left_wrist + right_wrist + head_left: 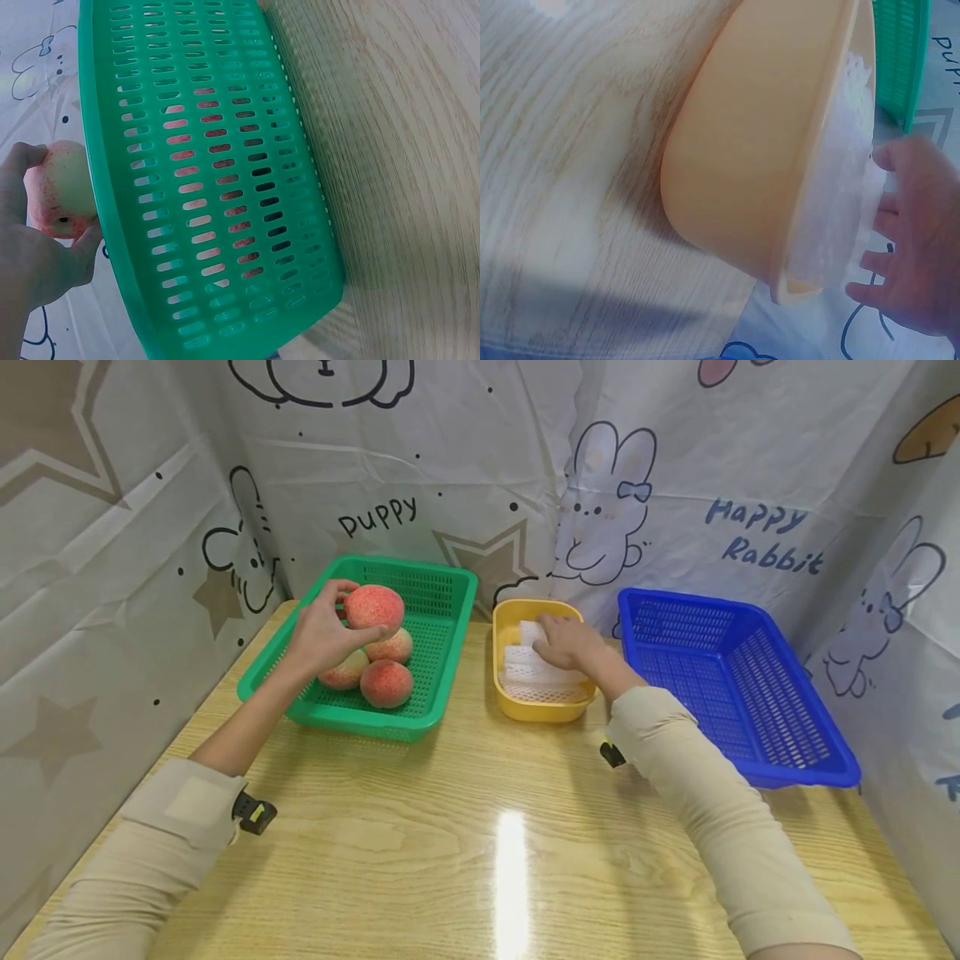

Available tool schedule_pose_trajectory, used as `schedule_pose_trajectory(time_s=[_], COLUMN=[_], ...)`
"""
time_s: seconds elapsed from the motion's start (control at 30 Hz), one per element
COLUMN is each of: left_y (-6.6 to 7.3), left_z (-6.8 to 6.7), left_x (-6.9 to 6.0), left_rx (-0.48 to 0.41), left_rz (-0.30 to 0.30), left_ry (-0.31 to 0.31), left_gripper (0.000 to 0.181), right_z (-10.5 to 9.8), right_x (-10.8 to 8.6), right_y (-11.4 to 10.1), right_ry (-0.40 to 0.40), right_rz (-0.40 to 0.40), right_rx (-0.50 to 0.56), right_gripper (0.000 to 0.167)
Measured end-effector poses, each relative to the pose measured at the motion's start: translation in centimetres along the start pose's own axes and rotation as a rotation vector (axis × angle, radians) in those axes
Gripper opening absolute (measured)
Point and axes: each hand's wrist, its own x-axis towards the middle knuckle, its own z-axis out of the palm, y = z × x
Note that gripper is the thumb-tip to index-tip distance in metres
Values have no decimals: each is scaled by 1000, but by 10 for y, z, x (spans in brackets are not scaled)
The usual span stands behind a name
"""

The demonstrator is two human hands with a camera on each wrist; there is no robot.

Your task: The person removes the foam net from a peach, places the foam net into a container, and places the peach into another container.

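My left hand (pixel 324 631) grips a red-pink peach (pixel 375 610) between thumb and fingers, above the green basket (pixel 408 727). Three other peaches lie in that basket, one a deeper red peach (pixel 387 683) at the front. From the left wrist, the held peach (pixel 64 187) shows a pale side and a small dark pit, just beyond the basket's rim. At the yellow tub (pixel 543 710), my right hand (pixel 572 643) reaches in over white foam net sleeves (pixel 543 672). In the right wrist view its curled fingertips and thumb pinch the top of a white sleeve (pixel 840 202).
A blue basket (pixel 795 760) stands to the right of the tub. All three containers sit on a light wooden table (pixel 420 827). Behind and at both sides hangs a printed cloth (pixel 465 468) with cartoon animals.
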Motion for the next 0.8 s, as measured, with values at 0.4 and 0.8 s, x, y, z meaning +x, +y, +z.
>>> schedule_pose_trajectory(time_s=[0.4,0.8], left_y=[-1,0], left_z=[-1,0], left_x=[-3,-3], left_rx=[-2,-10], left_rz=[9,4], left_ry=[13,0], left_gripper=[80,80], right_z=[-5,-4], right_x=[-4,-11], right_y=[-29,-69], right_ry=[170,263], right_rz=[-207,-538], right_rx=[-41,83], right_gripper=[50,41])
